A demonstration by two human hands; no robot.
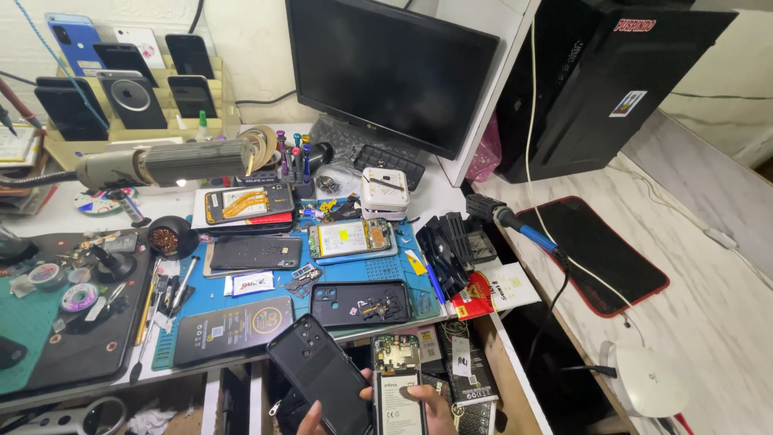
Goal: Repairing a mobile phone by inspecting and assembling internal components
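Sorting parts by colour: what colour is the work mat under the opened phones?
Blue, seen clearest in the head view: the rubber work mat under the opened phones.

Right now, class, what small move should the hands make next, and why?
Probably fit the black back cover in the left hand onto the opened phone held by the right hand: its board and battery are exposed, and both parts sit side by side.

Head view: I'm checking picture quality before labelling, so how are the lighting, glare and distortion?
Head view: bright, even light; the monitor screen is dark, without strong glare; the black back cover in the left hand shows a soft sheen; straight desk edges bow near the borders, a wide-lens effect; focus is sharp throughout.
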